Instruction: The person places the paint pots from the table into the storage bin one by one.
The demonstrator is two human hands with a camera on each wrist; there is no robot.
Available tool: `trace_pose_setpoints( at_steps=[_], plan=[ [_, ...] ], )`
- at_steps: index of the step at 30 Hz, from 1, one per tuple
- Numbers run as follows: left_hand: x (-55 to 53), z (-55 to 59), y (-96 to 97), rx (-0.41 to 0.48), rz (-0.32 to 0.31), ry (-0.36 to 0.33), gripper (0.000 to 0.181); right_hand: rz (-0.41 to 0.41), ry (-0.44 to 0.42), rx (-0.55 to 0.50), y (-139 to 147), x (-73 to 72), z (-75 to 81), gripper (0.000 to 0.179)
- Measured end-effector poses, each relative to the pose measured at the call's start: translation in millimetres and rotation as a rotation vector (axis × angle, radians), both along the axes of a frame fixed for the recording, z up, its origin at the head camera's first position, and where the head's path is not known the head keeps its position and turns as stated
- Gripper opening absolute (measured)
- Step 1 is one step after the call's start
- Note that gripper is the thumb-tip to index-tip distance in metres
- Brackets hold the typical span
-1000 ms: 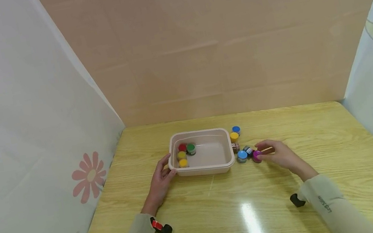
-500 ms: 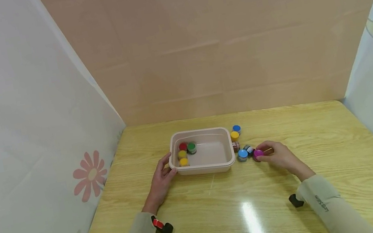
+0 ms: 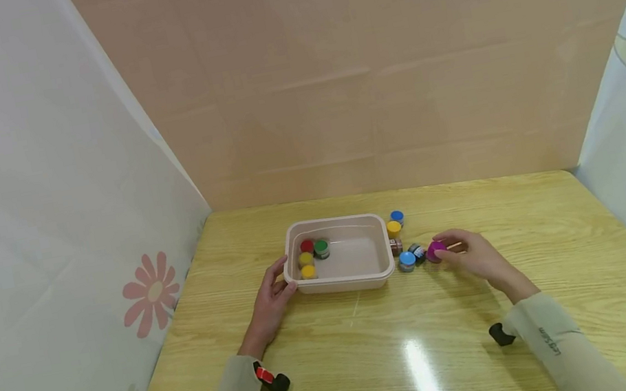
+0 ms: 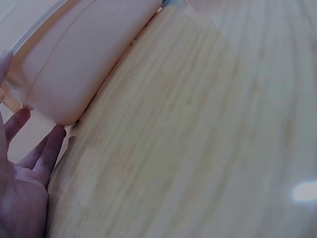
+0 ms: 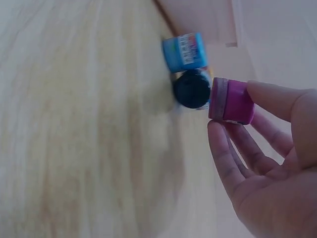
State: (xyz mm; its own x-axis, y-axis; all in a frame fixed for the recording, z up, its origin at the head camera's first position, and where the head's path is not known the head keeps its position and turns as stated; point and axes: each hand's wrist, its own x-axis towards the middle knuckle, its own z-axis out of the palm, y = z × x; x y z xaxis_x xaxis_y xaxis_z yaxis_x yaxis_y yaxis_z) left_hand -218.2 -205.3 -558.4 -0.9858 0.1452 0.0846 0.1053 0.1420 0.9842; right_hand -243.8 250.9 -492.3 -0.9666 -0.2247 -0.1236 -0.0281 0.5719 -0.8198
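My left hand holds the left end of a pale pink plastic box, thumb at the rim and fingers against the end wall. In the left wrist view, the fingertips touch the lower corner of the box. My right hand pinches a small magenta paint jar between thumb and fingers. Beside that jar are a dark paint jar lying tilted and a light-blue-lidded one. Inside the box, at its left, stand red, green and yellow-lidded jars.
Along the right wall of the box are a blue-lidded jar, a yellow-lidded jar and a reddish-brown jar on its side. The wooden table meets a brown backdrop behind and patterned cloths at both sides.
My right hand has closed its thumb and fingers on the magenta jar and shifted it slightly away from me and to the right. The left hand stays at the box.
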Motion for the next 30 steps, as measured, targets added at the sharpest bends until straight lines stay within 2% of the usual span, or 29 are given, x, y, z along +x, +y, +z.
trace_pose_setpoints(
  at_steps=[15,22,30],
  plan=[
    [0.2,-1.1,-1.2,-0.005,0.002,-0.007,0.060,0.006,0.005,-0.216,-2.7,3.4,26.1,0.052],
    [0.6,-0.8,-0.9,0.000,0.006,-0.008,0.060,-0.024,0.035,-0.252,-5.6,4.8,30.5,0.050],
    [0.6,0.0,-0.2,-0.002,0.014,-0.014,0.059,-0.034,0.061,-0.357,-6.4,5.6,31.8,0.048]
  ],
)
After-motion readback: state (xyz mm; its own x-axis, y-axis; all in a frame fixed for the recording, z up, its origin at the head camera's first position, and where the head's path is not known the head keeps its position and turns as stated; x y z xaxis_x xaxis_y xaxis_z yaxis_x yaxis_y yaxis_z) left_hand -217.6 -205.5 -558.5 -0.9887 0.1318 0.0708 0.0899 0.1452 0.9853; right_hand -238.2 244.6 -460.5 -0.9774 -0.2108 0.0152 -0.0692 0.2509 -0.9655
